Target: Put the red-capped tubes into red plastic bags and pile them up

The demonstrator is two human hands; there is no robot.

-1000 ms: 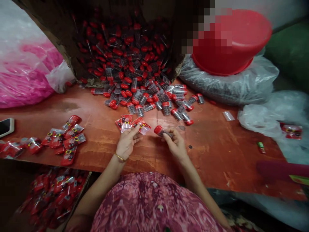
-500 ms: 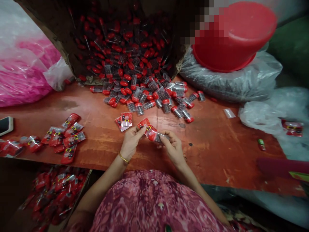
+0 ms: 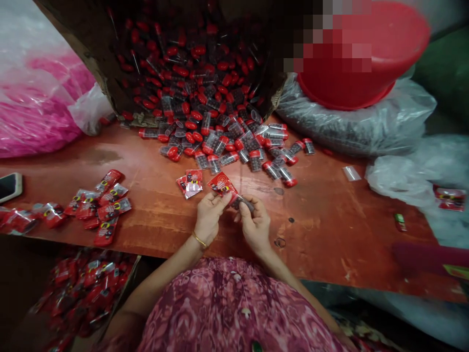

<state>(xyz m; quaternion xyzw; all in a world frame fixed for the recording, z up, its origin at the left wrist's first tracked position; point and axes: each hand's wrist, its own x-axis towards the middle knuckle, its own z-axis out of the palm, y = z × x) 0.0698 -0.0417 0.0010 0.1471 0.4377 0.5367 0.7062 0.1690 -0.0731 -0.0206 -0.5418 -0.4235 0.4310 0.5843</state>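
My left hand, with a gold bangle at the wrist, is closed on a red printed sleeve in a thumb-and-finger pinch. My right hand grips a small clear bottle with dark contents, whose near end lies against the sleeve. The fingers hide how far the bottle sits inside the sleeve. Just left of the hands, a couple of flat red sleeves lie on the table. Farther left is a cluster of red-wrapped bottles.
A cardboard box on its side spills many red-capped bottles onto the red table. A red tub rests on a plastic bag at right. Pink-filled bags and a phone are at left; wrapped bottles fill a lower box.
My left hand has slid right along the sleeve, nearer to my right hand. The bottle and sleeve are closer together, and more of the bottle's red end is covered.
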